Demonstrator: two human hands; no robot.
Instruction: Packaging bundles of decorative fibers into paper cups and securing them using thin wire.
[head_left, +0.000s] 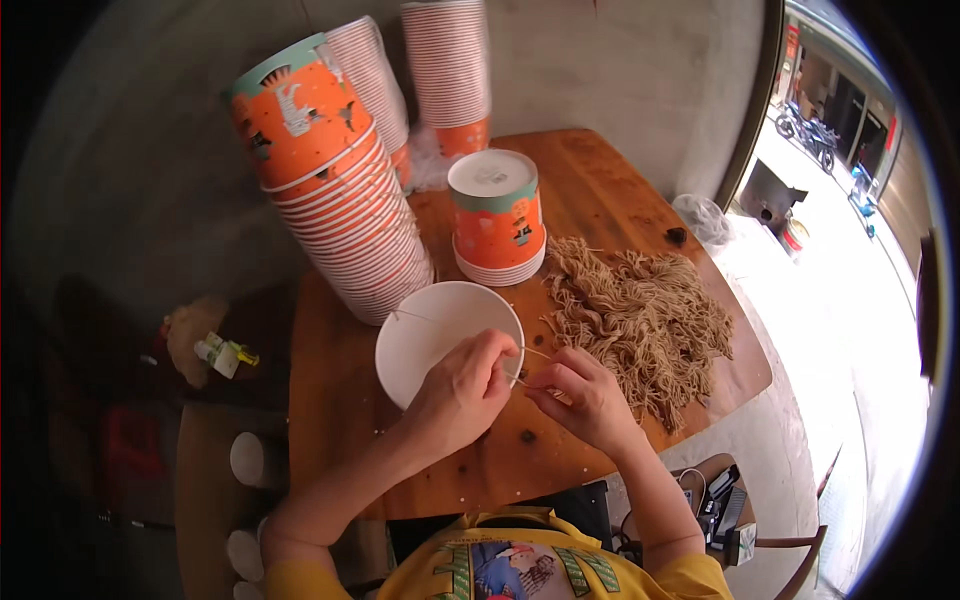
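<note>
A white-lined paper bucket (408, 352) lies tipped with its mouth toward me at the front of the wooden table. Both my hands are at its right rim, where a thin pale cord (535, 352) spans the gap between them. My left hand (462, 388) overlaps the bucket's mouth, fingers pinched on the cord. Just to the right, my right hand (588, 396) is closed in a pinch on the cord too. Another thin strand shows at the bucket's left inner wall. My fingers hide where the cord meets the right rim.
Beyond the bucket rises a tall leaning stack of orange paper buckets (340, 200), with more stacks (448, 70) behind. A short upturned stack (498, 220) stands mid-table. Tan cords (650, 330) are heaped at the right. A box of items (715, 500) sits below the table edge.
</note>
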